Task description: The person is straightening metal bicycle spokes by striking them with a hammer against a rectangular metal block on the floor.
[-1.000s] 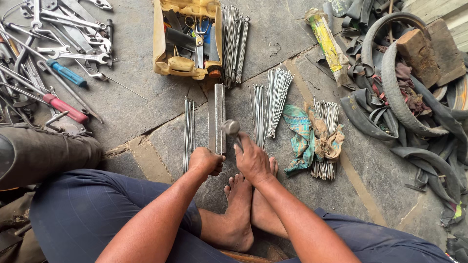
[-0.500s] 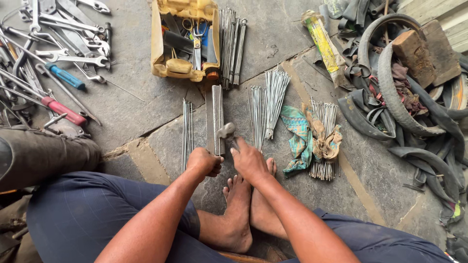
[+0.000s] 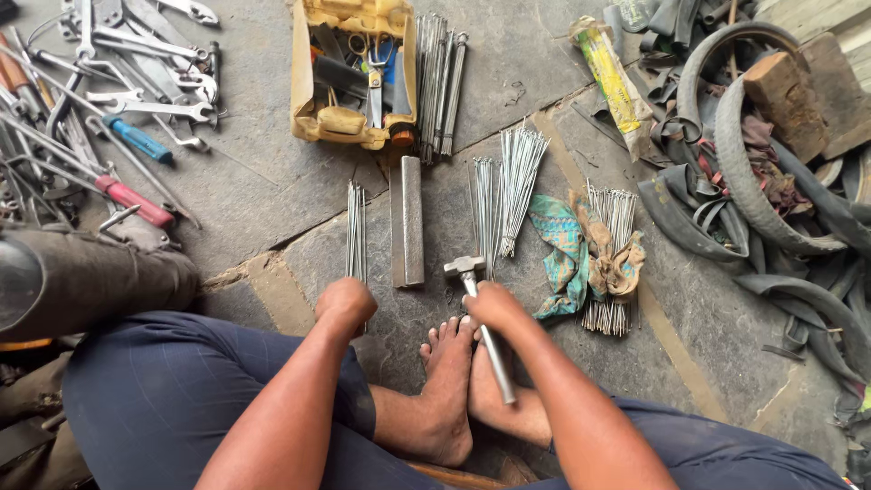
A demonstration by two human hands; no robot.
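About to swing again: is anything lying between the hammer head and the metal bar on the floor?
Nothing visible. The hammer in the right hand has its head just right of the metal bar, with only bare stone floor between. The left hand rests on the spokes left of the bar.

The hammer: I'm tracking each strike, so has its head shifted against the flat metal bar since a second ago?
Yes. The hammer head sat against the metal bar at its near end; it now lies right of the bar, apart, in the right hand.
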